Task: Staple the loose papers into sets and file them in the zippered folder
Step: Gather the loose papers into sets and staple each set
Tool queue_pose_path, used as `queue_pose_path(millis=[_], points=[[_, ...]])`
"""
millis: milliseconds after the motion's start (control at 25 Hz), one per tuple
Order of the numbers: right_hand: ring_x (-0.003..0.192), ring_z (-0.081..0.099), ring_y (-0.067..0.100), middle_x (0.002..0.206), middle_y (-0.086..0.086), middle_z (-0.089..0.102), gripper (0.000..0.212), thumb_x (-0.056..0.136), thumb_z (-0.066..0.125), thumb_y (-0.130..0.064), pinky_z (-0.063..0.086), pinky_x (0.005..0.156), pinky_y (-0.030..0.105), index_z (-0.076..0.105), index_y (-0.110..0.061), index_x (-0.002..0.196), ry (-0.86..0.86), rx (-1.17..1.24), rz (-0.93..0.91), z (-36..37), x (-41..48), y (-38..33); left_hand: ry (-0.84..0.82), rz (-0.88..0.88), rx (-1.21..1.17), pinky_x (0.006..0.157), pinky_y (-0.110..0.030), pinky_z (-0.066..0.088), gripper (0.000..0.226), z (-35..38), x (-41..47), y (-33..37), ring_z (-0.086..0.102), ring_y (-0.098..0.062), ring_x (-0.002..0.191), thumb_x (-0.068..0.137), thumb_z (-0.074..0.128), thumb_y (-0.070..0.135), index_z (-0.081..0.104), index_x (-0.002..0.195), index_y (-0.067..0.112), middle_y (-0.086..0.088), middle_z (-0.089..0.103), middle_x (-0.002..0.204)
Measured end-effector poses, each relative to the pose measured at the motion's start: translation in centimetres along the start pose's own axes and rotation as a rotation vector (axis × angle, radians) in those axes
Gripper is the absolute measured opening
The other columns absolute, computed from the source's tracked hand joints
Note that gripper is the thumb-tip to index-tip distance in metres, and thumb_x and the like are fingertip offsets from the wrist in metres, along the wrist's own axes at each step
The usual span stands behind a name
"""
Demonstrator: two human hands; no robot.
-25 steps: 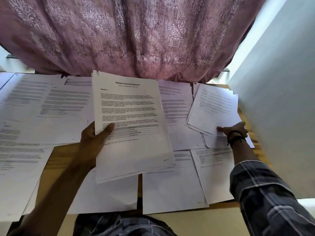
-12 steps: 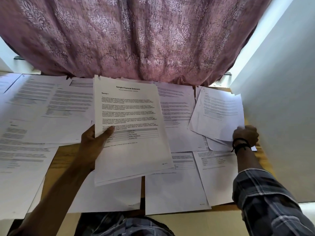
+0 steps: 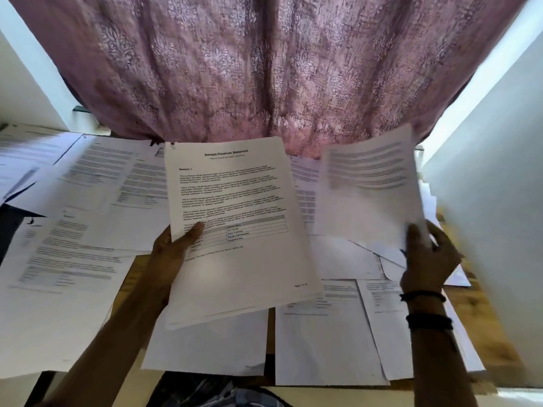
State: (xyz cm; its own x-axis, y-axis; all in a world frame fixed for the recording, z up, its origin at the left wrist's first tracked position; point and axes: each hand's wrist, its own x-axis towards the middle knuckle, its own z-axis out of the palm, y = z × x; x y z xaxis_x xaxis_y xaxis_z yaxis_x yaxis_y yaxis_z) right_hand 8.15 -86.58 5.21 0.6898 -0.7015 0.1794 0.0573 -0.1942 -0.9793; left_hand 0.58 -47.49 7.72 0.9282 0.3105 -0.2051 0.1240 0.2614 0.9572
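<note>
Loose papers [image 3: 73, 259] spread over the wooden table [image 3: 473, 306], your left hand [image 3: 173, 254] grasping as before the raised Sample Financial Statement stack [image 3: 241, 230], thumb on its front, your right hand [image 3: 429, 257] now gripping blurred sheets [image 3: 373, 195], lifted off the table's right side.

R hand [image 3: 429, 259] picked up sheets [image 3: 370, 195], now held aloft.

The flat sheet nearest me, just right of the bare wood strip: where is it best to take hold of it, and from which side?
Pinch the sheet at its near left corner, coming from the near side. That corner lies free beside the wood strip, while another page seems to overlap its right edge. It lies flat, so probably slide it toward you first.
</note>
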Motion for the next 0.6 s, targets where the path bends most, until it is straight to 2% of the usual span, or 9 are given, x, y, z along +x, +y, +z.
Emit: queue_pose_path(millis=[40,160,280,440,520,600], points=[[0.076,0.062,0.016,0.088,0.008,0.071,0.014,0.081,0.075,-0.028,0.057,0.073,0.045,0.074,-0.034,0.094,-0.076,0.044,0.031,0.8,-1.9,-0.3,-0.011,-0.001,-0.004,0.059,-0.014,0.054,0.029,-0.2,0.2,0.1,0.072,-0.003,0.081,0.095,0.057,0.016,0.061,0.123,0.02,0.006,0.072,0.106],[0.082,0.065,0.02,0.1,0.014,0.072,0.02,0.086,0.073,-0.017,0.055,0.074,0.036,0.072,-0.014,0.106,-0.274,0.157,0.092,2.5,-7.4,-1.8,-0.019,-0.008,-0.012,0.056,-0.012,0.053,0.025,-0.6,0.4,0.4,0.071,-0.001,0.076,0.096,0.054,0.012,0.06,0.119,0.02,0.016,0.075,0.087],[0.089,0.069,0.024,0.104,0.012,0.073,0.018,0.087,0.071,-0.018,0.056,0.07,0.031,0.072,-0.017,0.105,-0.411,0.236,0.159,3.9,-10.9,-2.9,-0.011,-0.015,-0.023,0.056,-0.012,0.053,0.022,-1.3,0.6,0.3,0.072,-0.001,0.076,0.096,0.056,0.013,0.063,0.115,0.019,0.016,0.075,0.084],[0.098,0.069,0.029,0.111,0.016,0.07,0.026,0.09,0.061,-0.013,0.059,0.073,0.036,0.066,-0.009,0.115,-0.687,0.358,0.297,4.8,-13.8,-3.9,-0.005,-0.048,-0.072,0.058,-0.014,0.054,0.018,-2.5,1.1,0.0,0.073,-0.008,0.085,0.095,0.058,0.017,0.066,0.111,0.019,0.01,0.076,0.089],[0.1,0.068,0.034,0.112,0.019,0.069,0.03,0.091,0.056,-0.014,0.059,0.074,0.039,0.064,-0.008,0.119,-0.885,0.354,0.367,5.1,-14.5,-4.4,-0.014,-0.015,-0.05,0.062,-0.01,0.052,0.022,-3.0,1.3,0.2,0.072,-0.003,0.087,0.095,0.058,0.013,0.065,0.115,0.016,0.013,0.076,0.091],[0.104,0.065,0.037,0.116,0.019,0.067,0.033,0.095,0.05,-0.022,0.058,0.081,0.047,0.061,-0.011,0.124,-1.035,0.307,0.45,5.6,-14.2,-4.5,-0.045,0.033,-0.003,0.069,-0.01,0.052,0.027,-3.4,1.5,0.5,0.07,-0.002,0.094,0.094,0.058,0.011,0.063,0.12,0.016,0.012,0.075,0.1]])
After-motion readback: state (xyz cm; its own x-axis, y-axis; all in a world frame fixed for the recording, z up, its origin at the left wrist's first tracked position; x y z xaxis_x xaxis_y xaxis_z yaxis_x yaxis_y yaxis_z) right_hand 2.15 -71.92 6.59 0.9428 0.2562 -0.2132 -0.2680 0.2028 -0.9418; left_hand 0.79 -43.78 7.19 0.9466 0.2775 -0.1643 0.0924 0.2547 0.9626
